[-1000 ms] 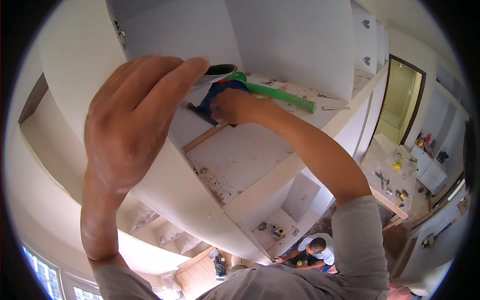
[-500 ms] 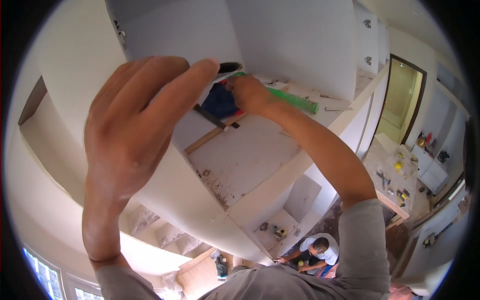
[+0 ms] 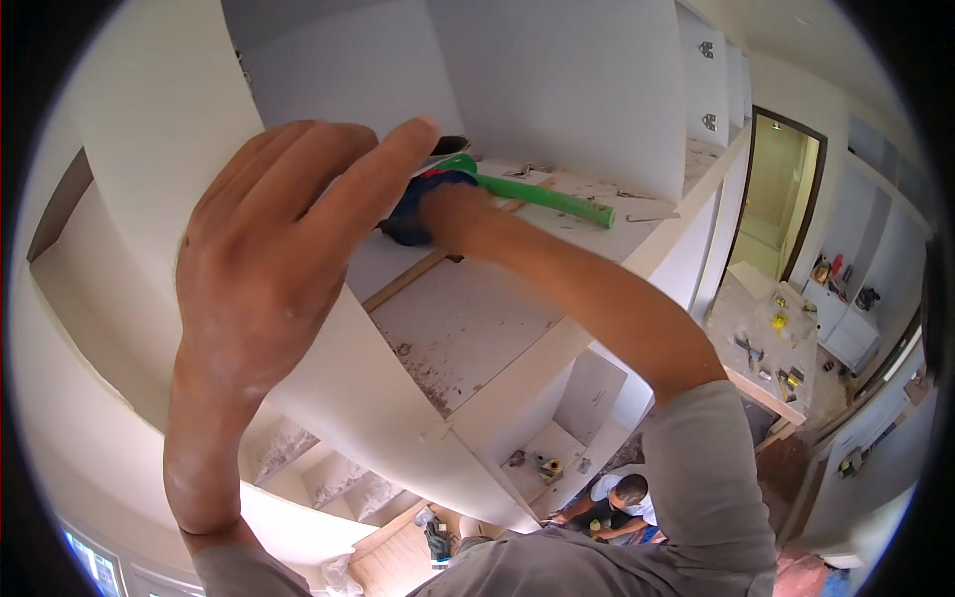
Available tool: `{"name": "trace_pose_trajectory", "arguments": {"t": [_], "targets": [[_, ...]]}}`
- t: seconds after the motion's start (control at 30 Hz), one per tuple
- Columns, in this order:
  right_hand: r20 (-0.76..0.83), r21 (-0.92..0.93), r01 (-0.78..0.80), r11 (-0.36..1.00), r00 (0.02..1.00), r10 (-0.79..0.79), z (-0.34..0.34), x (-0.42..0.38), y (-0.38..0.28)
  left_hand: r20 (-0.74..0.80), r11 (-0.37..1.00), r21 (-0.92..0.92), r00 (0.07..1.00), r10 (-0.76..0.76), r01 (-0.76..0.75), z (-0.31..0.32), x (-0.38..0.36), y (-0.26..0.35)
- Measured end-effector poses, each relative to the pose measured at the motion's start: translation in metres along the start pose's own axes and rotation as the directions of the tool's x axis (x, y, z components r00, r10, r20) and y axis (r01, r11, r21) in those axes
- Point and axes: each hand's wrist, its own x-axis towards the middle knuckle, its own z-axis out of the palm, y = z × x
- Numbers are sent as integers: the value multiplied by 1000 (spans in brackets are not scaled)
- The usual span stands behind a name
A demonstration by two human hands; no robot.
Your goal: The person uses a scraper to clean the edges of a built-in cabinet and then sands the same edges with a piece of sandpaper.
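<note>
My left hand (image 3: 279,249) is raised large at the left, before the cabinet's edge, its fingers bent and thumb stretched out. Nothing is visible between its fingers, though the fingertips are partly hidden. Inside the cabinet, my right hand (image 3: 453,214) is at a dark blue cloth-like item (image 3: 406,221) with a bit of red; its fingers are blurred and hidden. A green tool or tube (image 3: 547,195) lies on the cabinet floor to the right of that hand. A dark rounded opening (image 3: 451,145) shows just behind.
A wooden strip (image 3: 408,280) and debris lie on the cabinet floor (image 3: 477,318). Below, a person (image 3: 622,502) crouches near the lower cabinets. Tools lie on a table (image 3: 756,328) at the right, near a doorway (image 3: 786,189). Dusty shelves (image 3: 338,468) stand at lower left.
My right hand has moved left and nearer with the blue item. The black-handled tool seen beside it before is now hidden. My left hand has barely moved; the view has shifted slightly.
</note>
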Motion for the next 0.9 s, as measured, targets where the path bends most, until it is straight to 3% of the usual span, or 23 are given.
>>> {"name": "trace_pose_trajectory", "arguments": {"t": [0.03,0.1,0.17,0.23,0.3,0.33,0.43,0.5,0.57,0.6,0.67,0.73,0.8,0.9], "targets": [[-14,-4,-19,1000,1000,19,-2,3,16,-4,1000,2,1000,0,0,0,0,0],[-309,46,-47,998,949,59,4,5,52,-1,1000,28,1000,11,-11,0,0,-1],[-221,395,-54,917,963,152,-53,-40,67,-5,999,36,1000,24,-24,1,-1,-1],[-306,715,-6,699,897,320,-83,-86,82,-8,999,41,999,33,-33,1,-3,-2],[-461,687,152,710,847,265,-118,-126,108,-5,999,37,1000,19,-18,0,-3,0],[-538,643,166,748,793,286,-138,-152,112,-6,999,34,1000,13,-13,-1,-3,1],[-750,504,137,853,560,353,-189,-232,113,-22,943,-256,974,-224,211,-6,-4,19],[-860,438,-66,897,262,439,-211,-281,104,-84,878,-420,953,-292,232,-4,-15,48],[-853,444,184,877,387,350,-233,-348,129,-59,765,-562,908,-415,314,2,-35,94],[-838,464,288,838,450,309,-243,-384,141,-35,646,-682,867,-498,343,12,-44,118],[-802,457,428,780,577,153,-247,-421,138,146,418,-781,787,-599,463,34,-57,158],[-759,390,581,714,642,-107,-247,-433,133,286,187,-846,722,-630,499,65,-62,186],[-696,319,410,854,713,-83,-234,-475,124,433,-24,-846,660,-614,533,87,-68,206],[-643,258,277,926,764,-50,-213,-522,133,642,-323,-758,560,-524,567,115,-75,227]]}}
